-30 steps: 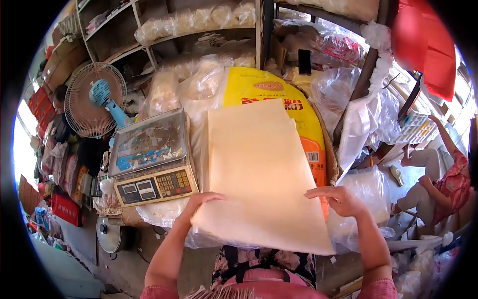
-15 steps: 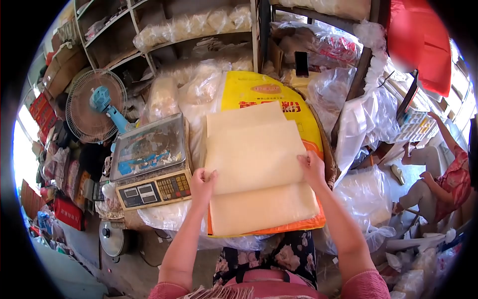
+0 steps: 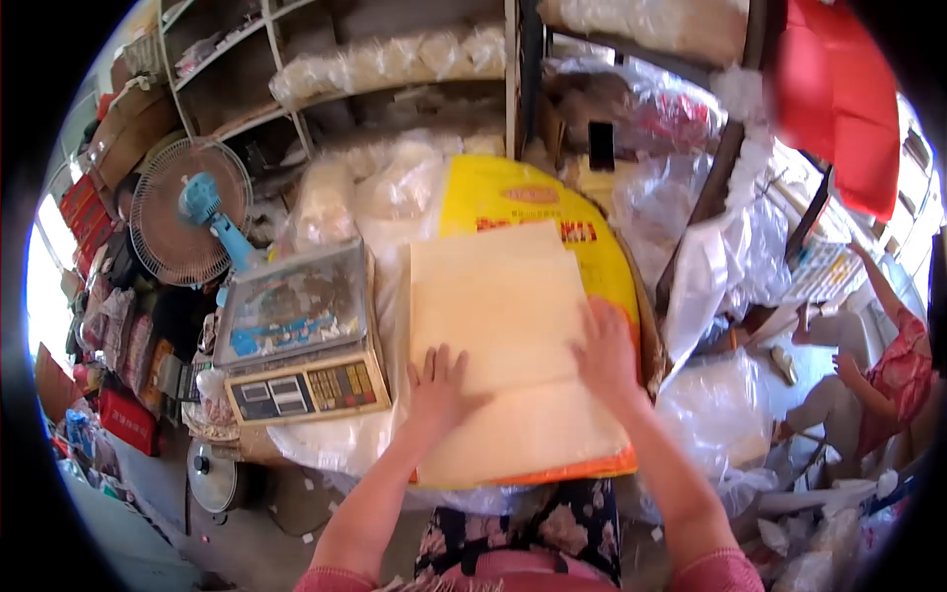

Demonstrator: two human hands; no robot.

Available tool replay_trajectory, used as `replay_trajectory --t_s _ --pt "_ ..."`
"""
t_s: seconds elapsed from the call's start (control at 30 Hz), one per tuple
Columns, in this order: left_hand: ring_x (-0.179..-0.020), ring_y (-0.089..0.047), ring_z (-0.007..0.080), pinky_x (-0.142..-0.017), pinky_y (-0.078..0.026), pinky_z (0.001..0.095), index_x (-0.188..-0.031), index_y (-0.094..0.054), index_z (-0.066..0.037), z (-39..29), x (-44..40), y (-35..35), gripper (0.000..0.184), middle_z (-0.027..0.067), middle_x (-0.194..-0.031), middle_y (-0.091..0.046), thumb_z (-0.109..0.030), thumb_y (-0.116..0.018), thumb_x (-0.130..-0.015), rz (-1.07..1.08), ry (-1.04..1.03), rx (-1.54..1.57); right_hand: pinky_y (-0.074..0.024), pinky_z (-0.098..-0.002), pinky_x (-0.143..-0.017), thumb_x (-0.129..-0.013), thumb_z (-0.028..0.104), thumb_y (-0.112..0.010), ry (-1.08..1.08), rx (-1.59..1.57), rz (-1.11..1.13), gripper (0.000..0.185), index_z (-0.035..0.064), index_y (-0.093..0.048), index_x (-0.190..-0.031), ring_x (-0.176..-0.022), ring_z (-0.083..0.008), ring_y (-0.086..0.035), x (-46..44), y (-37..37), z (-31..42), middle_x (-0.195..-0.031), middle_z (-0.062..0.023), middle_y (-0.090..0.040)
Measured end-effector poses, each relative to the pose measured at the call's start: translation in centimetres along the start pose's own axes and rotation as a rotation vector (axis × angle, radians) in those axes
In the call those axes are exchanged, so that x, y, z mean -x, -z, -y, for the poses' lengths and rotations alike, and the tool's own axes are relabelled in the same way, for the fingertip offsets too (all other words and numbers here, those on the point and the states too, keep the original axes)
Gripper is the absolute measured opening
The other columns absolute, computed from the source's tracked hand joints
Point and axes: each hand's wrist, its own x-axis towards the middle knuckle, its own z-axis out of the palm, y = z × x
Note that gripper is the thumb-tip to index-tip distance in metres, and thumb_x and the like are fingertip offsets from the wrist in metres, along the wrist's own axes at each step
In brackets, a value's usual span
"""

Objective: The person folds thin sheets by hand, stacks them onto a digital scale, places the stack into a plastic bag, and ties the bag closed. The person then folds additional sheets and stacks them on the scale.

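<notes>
Thin, flexible pale-beige sheets lie stacked on a yellow and orange printed sack in front of me. My left hand rests on the left part of the stack with its fingers spread. On the right edge of the sheets lies my right hand, fingers stretched out and a little blurred. Neither hand grips anything. A lower section of the sheets reaches toward me, near the sack's orange edge.
A digital scale stands close on the left, with a fan behind it. Wrapped packs fill the shelf at the back. A phone stands beyond the sack. Another person sits at the far right.
Both hands have let go of the sheet's edges and now lie flat on it. The rolled or folded near part has flattened out. My view has shifted slightly.
</notes>
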Motion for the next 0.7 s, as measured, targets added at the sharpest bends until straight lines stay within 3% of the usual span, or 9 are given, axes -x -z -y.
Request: replay_trajectory --t_s 0.2,0.23,0.33,0.37,0.47,0.5,0.6,0.63,0.7 --pt "-0.132 -0.028 0.0466 -0.110 -0.019 0.0537 -0.141 -0.035 -0.008 -0.4 -0.9 2.8 0.081 0.0303 -0.141 -0.032 -0.063 -0.050 -0.084 0.106 -0.095 -0.067 -0.0273 -0.0489 -0.107 -0.090 0.019 -0.053 0.092 -0.186 0.244 0.033 0.0051 -0.056 -0.120 -0.129 -0.0356 -0.037 3.0 -1.5 1.8 -0.131 -0.0166 -0.049" --pt "-0.122 -0.043 0.0440 -0.102 -0.034 0.0502 -0.140 -0.037 -0.010 -0.2 -1.1 2.6 0.072 0.0277 -0.128 -0.046 -0.051 -0.058 -0.084 -0.018 -0.167 -0.145 -0.0394 -0.0464 -0.098 -0.091 0.022 -0.053 0.164 -0.158 0.140 0.029 0.0036 -0.061 -0.112 -0.113 -0.0367 -0.052 2.7 0.4 2.7 -0.122 -0.0167 -0.056" --pt "-0.108 -0.054 0.0394 -0.088 -0.046 0.0453 -0.139 -0.038 -0.013 1.1 -2.6 2.6 0.066 0.0227 -0.115 -0.055 -0.034 -0.064 -0.081 0.078 -0.181 -0.043 -0.0517 -0.0421 -0.080 -0.092 0.025 -0.055 -0.159 -0.719 0.690 0.029 0.0018 -0.061 -0.109 -0.091 -0.0331 -0.065 2.8 5.9 5.6 -0.110 -0.0143 -0.062" --pt "-0.101 -0.058 0.0344 -0.080 -0.051 0.0419 -0.138 -0.038 -0.013 0.8 -2.3 2.6 0.067 0.0188 -0.110 -0.057 -0.022 -0.066 -0.078 0.050 -0.196 -0.088 -0.0546 -0.0358 -0.066 -0.091 0.025 -0.059 -0.413 -1.203 0.747 0.033 0.0013 -0.058 -0.113 -0.076 -0.0281 -0.068 4.7 3.4 5.4 -0.105 -0.0117 -0.064" --pt "-0.100 -0.059 0.0335 -0.080 -0.051 0.0425 -0.139 -0.037 -0.014 -2.7 0.5 4.8 0.065 0.0160 -0.110 -0.058 -0.025 -0.065 -0.080 0.205 -0.158 -0.127 -0.0536 -0.0330 -0.071 -0.090 0.021 -0.061 -1.217 -1.836 0.369 0.035 0.0024 -0.055 -0.119 -0.086 -0.0247 -0.067 3.7 3.3 3.9 -0.108 -0.0103 -0.063" --pt "-0.113 -0.053 0.0342 -0.089 -0.048 0.0435 -0.142 -0.033 -0.015 -4.3 1.2 6.0 0.066 0.0183 -0.123 -0.053 -0.028 -0.062 -0.084 0.369 -0.099 -0.132 -0.0522 -0.0303 -0.074 -0.089 0.017 -0.063 -1.077 -1.919 -0.017 0.041 0.0034 -0.051 -0.125 -0.090 -0.0253 -0.066 3.7 2.7 3.6 -0.111 -0.0109 -0.062" --pt "-0.129 -0.040 0.0363 -0.102 -0.038 0.0443 -0.146 -0.025 -0.015 -4.2 3.4 5.7 0.071 0.0226 -0.139 -0.039 -0.036 -0.059 -0.087 0.101 -0.209 0.025 -0.0511 -0.0300 -0.079 -0.088 0.015 -0.064 -0.748 -1.614 -0.139 0.038 0.0027 -0.054 -0.122 -0.098 -0.0227 -0.064 1.2 4.4 3.9 -0.112 -0.0095 -0.062" --pt "-0.137 -0.028 0.0336 -0.110 -0.026 0.0481 -0.149 -0.015 -0.014 -4.3 3.2 7.1 0.086 0.0219 -0.148 -0.026 -0.036 -0.066 -0.083 0.183 -0.127 0.280 -0.0505 -0.0302 -0.080 -0.088 0.015 -0.064 -0.649 -1.465 0.008 0.036 0.0024 -0.055 -0.121 -0.100 -0.0228 -0.064 0.1 6.9 4.3 -0.114 -0.0100 -0.062" --pt "-0.138 -0.028 0.0321 -0.111 -0.024 0.0470 -0.148 -0.016 -0.010 -3.2 3.6 8.0 0.091 0.0209 -0.149 -0.026 -0.032 -0.071 -0.080 -0.024 -0.071 0.611 -0.0495 -0.0308 -0.083 -0.088 0.014 -0.064 -0.447 -1.151 0.289 0.033 0.0018 -0.058 -0.119 -0.102 -0.0230 -0.063 -1.5 12.5 5.4 -0.117 -0.0109 -0.062"
